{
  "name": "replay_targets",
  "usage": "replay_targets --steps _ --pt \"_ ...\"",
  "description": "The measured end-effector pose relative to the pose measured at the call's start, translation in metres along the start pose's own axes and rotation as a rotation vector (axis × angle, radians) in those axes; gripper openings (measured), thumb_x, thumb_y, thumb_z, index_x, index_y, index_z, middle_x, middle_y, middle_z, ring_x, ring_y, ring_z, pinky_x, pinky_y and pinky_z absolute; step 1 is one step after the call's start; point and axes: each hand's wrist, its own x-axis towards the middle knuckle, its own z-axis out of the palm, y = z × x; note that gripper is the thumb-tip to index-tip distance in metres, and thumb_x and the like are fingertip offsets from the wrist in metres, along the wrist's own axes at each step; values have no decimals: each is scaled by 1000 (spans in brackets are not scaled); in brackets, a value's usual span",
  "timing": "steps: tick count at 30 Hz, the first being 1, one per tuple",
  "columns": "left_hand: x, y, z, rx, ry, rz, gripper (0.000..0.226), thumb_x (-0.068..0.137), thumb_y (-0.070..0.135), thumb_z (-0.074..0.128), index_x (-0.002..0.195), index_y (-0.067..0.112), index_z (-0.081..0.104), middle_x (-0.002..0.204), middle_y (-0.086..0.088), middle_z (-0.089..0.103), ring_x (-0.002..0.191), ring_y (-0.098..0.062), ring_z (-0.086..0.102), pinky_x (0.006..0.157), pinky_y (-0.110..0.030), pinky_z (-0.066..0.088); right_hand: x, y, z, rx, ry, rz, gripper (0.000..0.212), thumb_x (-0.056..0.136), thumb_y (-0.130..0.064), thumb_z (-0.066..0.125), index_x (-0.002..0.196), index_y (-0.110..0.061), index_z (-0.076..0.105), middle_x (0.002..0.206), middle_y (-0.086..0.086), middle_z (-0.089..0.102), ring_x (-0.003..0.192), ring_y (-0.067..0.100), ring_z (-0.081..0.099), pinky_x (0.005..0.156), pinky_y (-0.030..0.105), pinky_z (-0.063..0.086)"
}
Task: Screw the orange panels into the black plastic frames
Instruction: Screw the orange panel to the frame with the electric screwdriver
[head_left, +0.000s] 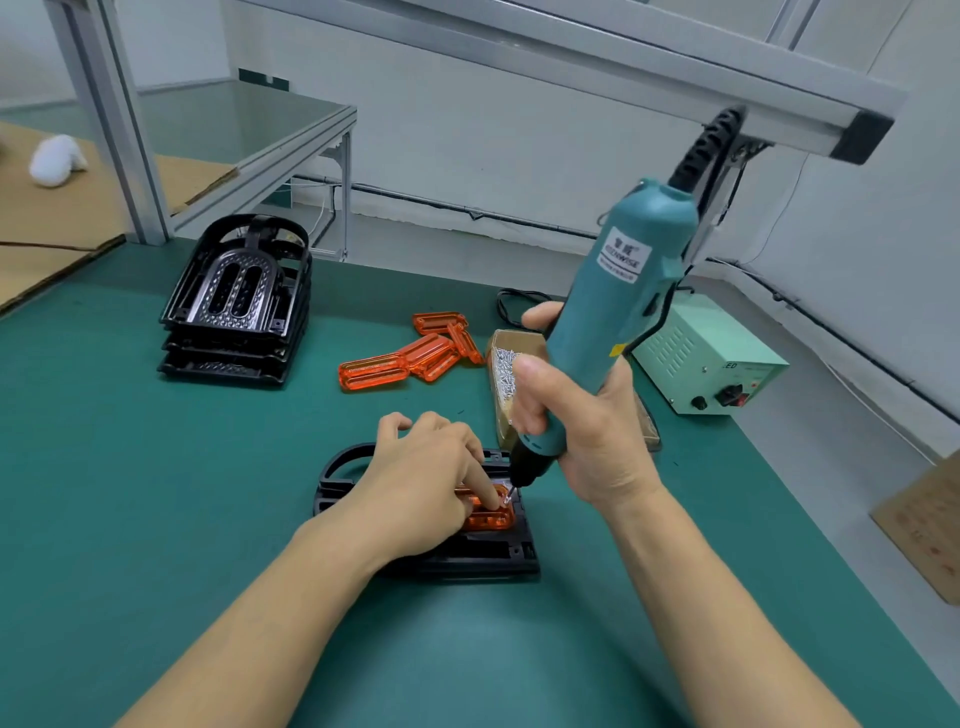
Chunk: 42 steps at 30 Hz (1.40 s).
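A black plastic frame (337, 470) lies flat on the green mat near me, with an orange panel (491, 517) seated in it. My left hand (421, 483) rests over the frame and pinches a small screw at the panel's right corner. My right hand (576, 421) grips a teal electric screwdriver (623, 291), tilted, with its bit tip right at that screw. Most of the panel is hidden under my left hand.
A stack of black frames (236, 306) stands at the back left. Loose orange panels (415, 353) lie mid-table beside a cardboard box of screws (506, 364). A pale green power supply (711, 358) sits at the right. A cardboard piece (924, 525) lies at the right edge.
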Motion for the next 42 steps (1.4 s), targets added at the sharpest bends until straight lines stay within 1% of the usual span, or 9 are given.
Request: replay_targets --steps 5,9,14,23,26,30,33,39,42 --pt "-1 -1 1 -18 9 3 28 88 16 61 96 41 71 117 21 47 97 1 16 99 -27 1 3 5 6 -2 -66 11 24 82 -15 64 104 -24 62 51 -4 46 41 13 38 49 25 38" --pt "0 -3 1 -15 -11 7 29 89 17 60 96 43 72 113 23 45 114 -4 25 101 -28 5 2 5 4 -38 19 -12 25 81 -18 64 104 -29 62 49 -6 47 42 13 40 51 26 39" --pt "2 -2 1 -18 -24 7 28 90 18 60 96 42 72 106 23 42 114 -8 30 94 -25 7 -2 6 0 4 138 -15 25 79 -18 65 101 -26 56 49 -8 47 44 14 40 53 28 40" --pt "4 -6 4 -75 -60 -37 30 91 14 59 96 41 73 112 20 43 118 -14 30 96 -24 15 -3 4 1 20 42 -4 15 78 -17 66 87 -25 58 50 -5 46 41 15 39 51 27 39" --pt "5 -6 4 -66 -63 -35 30 90 14 61 95 41 72 114 19 44 118 -14 31 95 -24 17 -2 5 3 54 -3 18 18 76 -14 65 89 -24 59 50 -4 46 38 13 38 49 23 39" --pt "4 -5 3 -68 -52 -8 28 89 14 61 98 39 72 114 20 46 110 -5 27 95 -25 16 0 5 6 62 -24 46 23 75 -12 64 96 -16 55 50 -4 45 38 11 37 48 21 39" --pt "3 -5 2 -47 -49 -3 29 89 16 61 98 41 72 111 20 43 114 -9 29 97 -26 17 1 3 7 44 -52 51 25 76 -11 64 99 -11 55 48 -4 45 38 13 37 49 22 39" --pt "3 -2 1 -43 -57 -4 26 90 18 62 100 40 72 106 21 41 115 -10 32 91 -26 17 -2 1 -1 185 42 47 26 70 -11 62 95 -17 65 44 -6 41 36 11 34 45 22 36" --pt "3 0 1 -44 -57 -7 26 90 18 62 101 39 72 105 20 41 114 -11 32 89 -26 16 -4 -1 -3 199 11 51 26 68 -12 60 92 -19 66 45 -7 40 35 10 32 44 21 32"
